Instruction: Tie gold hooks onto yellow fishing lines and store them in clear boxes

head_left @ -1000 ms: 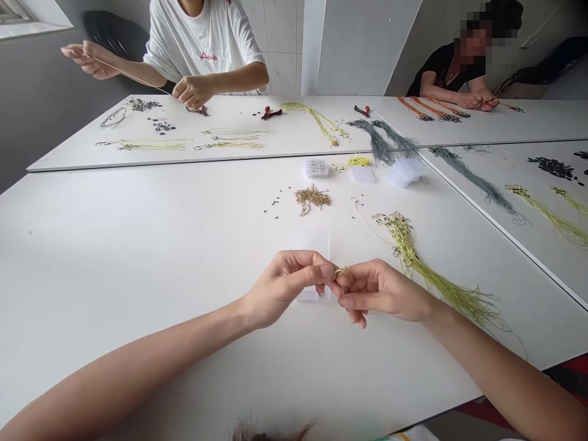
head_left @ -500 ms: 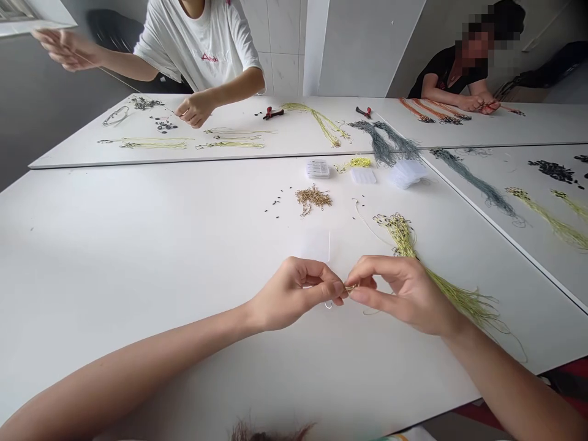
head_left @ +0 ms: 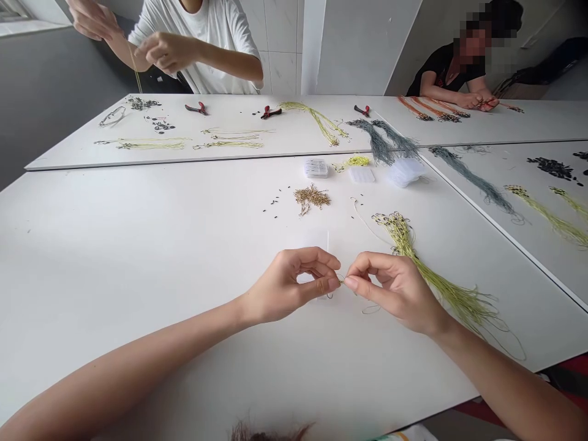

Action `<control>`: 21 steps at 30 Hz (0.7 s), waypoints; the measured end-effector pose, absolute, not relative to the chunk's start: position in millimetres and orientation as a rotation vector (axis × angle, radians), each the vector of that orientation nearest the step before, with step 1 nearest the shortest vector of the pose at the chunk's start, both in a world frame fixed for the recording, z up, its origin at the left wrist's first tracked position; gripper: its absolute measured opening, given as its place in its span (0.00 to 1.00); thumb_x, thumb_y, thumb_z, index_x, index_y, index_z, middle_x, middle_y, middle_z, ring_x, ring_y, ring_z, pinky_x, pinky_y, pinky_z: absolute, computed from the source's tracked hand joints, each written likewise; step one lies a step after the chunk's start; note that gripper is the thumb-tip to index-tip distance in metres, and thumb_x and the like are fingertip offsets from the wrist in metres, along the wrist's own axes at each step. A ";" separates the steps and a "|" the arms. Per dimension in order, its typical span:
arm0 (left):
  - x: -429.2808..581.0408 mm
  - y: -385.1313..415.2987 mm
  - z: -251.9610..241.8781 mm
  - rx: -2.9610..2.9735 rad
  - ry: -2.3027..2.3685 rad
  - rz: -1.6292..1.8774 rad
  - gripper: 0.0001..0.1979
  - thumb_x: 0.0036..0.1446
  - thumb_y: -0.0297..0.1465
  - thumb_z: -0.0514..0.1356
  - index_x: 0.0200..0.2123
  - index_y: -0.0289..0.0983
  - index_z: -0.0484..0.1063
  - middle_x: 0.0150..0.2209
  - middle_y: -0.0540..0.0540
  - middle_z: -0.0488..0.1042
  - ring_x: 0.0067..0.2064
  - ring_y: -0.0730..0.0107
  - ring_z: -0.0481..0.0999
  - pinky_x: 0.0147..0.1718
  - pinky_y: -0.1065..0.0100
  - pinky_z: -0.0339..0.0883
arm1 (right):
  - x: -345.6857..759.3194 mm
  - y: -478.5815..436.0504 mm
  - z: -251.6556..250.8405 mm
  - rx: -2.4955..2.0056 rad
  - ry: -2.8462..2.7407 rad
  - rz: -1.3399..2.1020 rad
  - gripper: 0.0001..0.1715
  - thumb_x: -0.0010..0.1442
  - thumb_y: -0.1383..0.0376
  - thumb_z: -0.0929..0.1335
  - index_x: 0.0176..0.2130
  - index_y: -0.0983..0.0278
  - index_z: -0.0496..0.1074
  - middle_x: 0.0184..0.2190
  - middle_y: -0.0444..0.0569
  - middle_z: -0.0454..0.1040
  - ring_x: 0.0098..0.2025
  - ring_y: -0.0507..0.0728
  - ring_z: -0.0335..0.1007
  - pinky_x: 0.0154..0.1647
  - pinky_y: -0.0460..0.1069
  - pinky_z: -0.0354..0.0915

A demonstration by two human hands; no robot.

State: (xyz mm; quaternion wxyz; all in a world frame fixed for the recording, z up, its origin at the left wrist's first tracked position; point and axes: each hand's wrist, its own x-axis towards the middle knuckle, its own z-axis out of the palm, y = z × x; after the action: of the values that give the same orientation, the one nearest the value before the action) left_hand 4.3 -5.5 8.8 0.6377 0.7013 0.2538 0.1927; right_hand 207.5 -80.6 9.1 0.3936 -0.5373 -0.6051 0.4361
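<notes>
My left hand [head_left: 294,285] and my right hand [head_left: 392,291] meet over the white table, fingertips almost touching. Both pinch a short piece of thin yellow-green cord [head_left: 341,280]. A small metal hook [head_left: 329,296] shows just below my left fingers, partly hidden. Beside my right wrist lies a bundle of yellow-green cords [head_left: 452,297] with dark-beaded, looped ends at its upper end. A clear plastic sheet [head_left: 319,251] lies under my left hand, mostly hidden.
Ahead lie a heap of small gold hooks [head_left: 312,197], scattered black beads [head_left: 274,202] and clear plastic boxes [head_left: 316,168]. Two co-workers sit at adjoining tables with cords and red-handled pliers [head_left: 271,112]. A grey cord bundle [head_left: 381,141] crosses the table seam.
My hands have shifted slightly, with the right hand turned and its fingers lifted higher on the cord. The far co-worker's hands have risen off the table, leaving the pliers lying there.
</notes>
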 end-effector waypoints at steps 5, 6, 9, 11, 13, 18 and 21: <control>3.3 -9.0 13.4 1.865 0.563 0.390 0.09 0.60 0.27 0.58 0.45 0.36 0.71 0.35 0.49 0.76 0.37 0.73 0.75 0.43 0.68 0.68 | 210.0 -78.2 14.7 -1.361 -1.593 1.387 0.06 0.60 0.66 0.68 0.30 0.63 0.71 0.27 0.45 0.69 0.31 0.53 0.62 0.35 0.49 0.63; 3.3 -10.1 13.5 1.924 0.533 0.369 0.09 0.60 0.25 0.58 0.45 0.36 0.71 0.35 0.49 0.77 0.37 0.73 0.75 0.42 0.69 0.68 | 210.5 -77.2 13.4 -1.348 -1.602 1.462 0.06 0.60 0.66 0.68 0.30 0.64 0.71 0.28 0.45 0.70 0.30 0.52 0.63 0.35 0.49 0.64; 4.1 -14.0 10.0 2.064 0.399 0.323 0.11 0.61 0.22 0.54 0.46 0.36 0.69 0.38 0.49 0.78 0.39 0.73 0.74 0.40 0.70 0.67 | 210.3 -74.2 5.4 -1.276 -1.597 1.648 0.06 0.59 0.64 0.69 0.32 0.64 0.72 0.27 0.44 0.70 0.29 0.52 0.66 0.34 0.49 0.67; 4.5 -16.0 6.2 2.148 0.345 0.298 0.13 0.61 0.20 0.53 0.47 0.35 0.68 0.38 0.49 0.78 0.40 0.71 0.74 0.41 0.68 0.67 | 209.4 -73.0 -0.6 -1.248 -1.567 1.740 0.05 0.59 0.64 0.69 0.33 0.65 0.72 0.26 0.44 0.70 0.26 0.51 0.67 0.30 0.48 0.67; 4.3 -16.6 3.6 2.204 0.347 0.254 0.13 0.61 0.20 0.53 0.47 0.34 0.68 0.38 0.48 0.78 0.39 0.70 0.75 0.40 0.68 0.67 | 209.0 -72.7 -5.4 -1.234 -1.538 1.803 0.05 0.58 0.65 0.70 0.32 0.66 0.73 0.25 0.43 0.70 0.25 0.50 0.67 0.28 0.47 0.67; 1.8 -11.5 8.7 2.106 0.423 0.140 0.11 0.59 0.22 0.56 0.45 0.36 0.70 0.38 0.48 0.78 0.37 0.72 0.76 0.34 0.71 0.69 | 211.1 -72.7 -11.4 -1.219 -1.501 1.897 0.08 0.58 0.63 0.71 0.33 0.67 0.73 0.24 0.45 0.70 0.26 0.51 0.68 0.28 0.48 0.69; 0.6 -7.3 13.8 2.030 0.444 0.136 0.10 0.60 0.23 0.56 0.44 0.36 0.71 0.37 0.49 0.78 0.36 0.73 0.77 0.36 0.71 0.70 | 211.8 -72.1 -11.3 -1.219 -1.491 1.903 0.10 0.58 0.62 0.71 0.34 0.67 0.73 0.24 0.45 0.70 0.26 0.51 0.67 0.28 0.48 0.69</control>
State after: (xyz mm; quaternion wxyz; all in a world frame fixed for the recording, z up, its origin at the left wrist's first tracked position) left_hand 0.6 -7.3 13.8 0.5050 0.8414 0.1841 0.0564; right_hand 211.8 -72.1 -11.3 0.2155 -0.4397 -0.5377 0.6864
